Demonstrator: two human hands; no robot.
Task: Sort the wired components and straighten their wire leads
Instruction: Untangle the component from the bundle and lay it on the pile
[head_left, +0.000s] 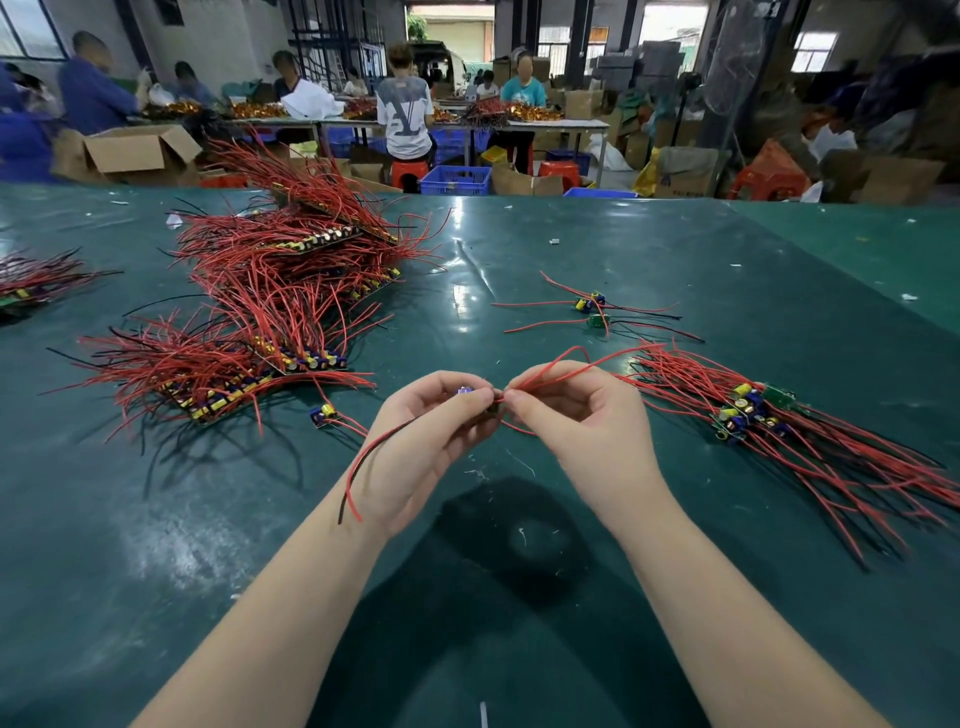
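Left hand (415, 447) fingers pinch 1 component (466, 391); right hand (582, 415) fingers pinch its red leads (566, 366).

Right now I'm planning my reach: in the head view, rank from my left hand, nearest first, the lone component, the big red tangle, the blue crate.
1. Lone blue-and-yellow wired component, just left of the left hand.
2. Big tangled heap of red-wired components, farther left.
3. Blue plastic crate, beyond the table's far edge.

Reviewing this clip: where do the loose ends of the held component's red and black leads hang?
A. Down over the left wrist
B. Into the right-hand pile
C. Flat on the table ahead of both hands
A: the red and black leads trail from the left hand down across its wrist.
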